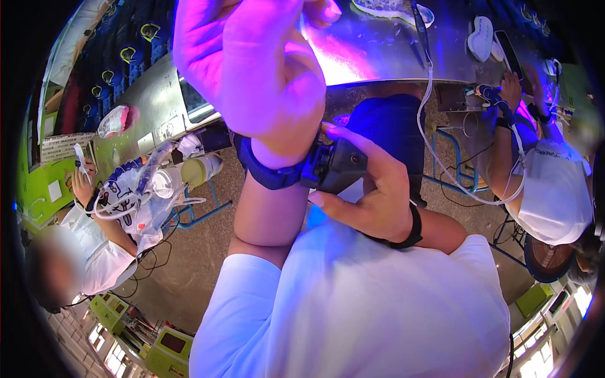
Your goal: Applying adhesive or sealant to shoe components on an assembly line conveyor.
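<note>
My left hand (252, 69) is raised at the top centre, lit pink and purple, its fingers partly cut off by the upper edge. The visible fingers are apart and loosely bent, and nothing shows in them. A dark strap (272, 169) circles my left wrist and carries a small black camera (340, 165) on its inner side. My right hand (381, 195) grips that camera between thumb and index finger. A black band (414, 228) sits round my right wrist.
A metal worktable (378, 60) spans the top, with a white shoe piece (391, 9) and pale sole-shaped pieces (481, 39) on it. A white cable (430, 126) hangs down to the right. Co-workers sit at left (94, 246) and right (548, 195). Blue stool legs (201, 211) stand below.
</note>
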A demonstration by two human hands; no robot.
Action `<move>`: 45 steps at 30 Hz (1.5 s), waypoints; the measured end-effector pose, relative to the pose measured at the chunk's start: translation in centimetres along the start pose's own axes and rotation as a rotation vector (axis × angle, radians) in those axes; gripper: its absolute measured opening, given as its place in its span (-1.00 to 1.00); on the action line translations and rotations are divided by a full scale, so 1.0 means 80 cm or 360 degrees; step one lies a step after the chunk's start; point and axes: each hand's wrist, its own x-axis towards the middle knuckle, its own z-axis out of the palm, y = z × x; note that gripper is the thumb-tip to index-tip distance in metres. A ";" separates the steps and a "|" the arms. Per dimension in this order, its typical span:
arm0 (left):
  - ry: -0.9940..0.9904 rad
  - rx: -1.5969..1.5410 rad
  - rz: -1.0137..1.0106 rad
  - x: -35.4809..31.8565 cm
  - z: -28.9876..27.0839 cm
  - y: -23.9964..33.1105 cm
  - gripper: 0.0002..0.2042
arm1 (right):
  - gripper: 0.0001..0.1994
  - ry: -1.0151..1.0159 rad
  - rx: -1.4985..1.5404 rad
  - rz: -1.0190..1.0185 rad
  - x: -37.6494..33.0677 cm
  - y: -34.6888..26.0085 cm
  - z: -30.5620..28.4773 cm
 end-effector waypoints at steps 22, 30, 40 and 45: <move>0.0064 0.0202 -0.0137 0.002 -0.020 0.020 -0.71 | -0.18 -0.0200 -0.0080 0.0047 0.001 -0.003 -0.010; 0.0143 0.0250 -0.0190 0.002 -0.024 0.021 -0.69 | -0.22 -0.0066 -0.0128 -0.0032 0.003 0.000 -0.002; 0.0143 0.0409 -0.0174 0.001 -0.021 0.026 -0.69 | -0.22 -0.0084 -0.0200 -0.0072 0.005 -0.003 -0.004; -0.0005 0.1772 -0.0080 0.000 -0.014 0.033 -0.70 | -0.21 -0.0079 -0.0265 -0.0097 0.005 -0.003 -0.004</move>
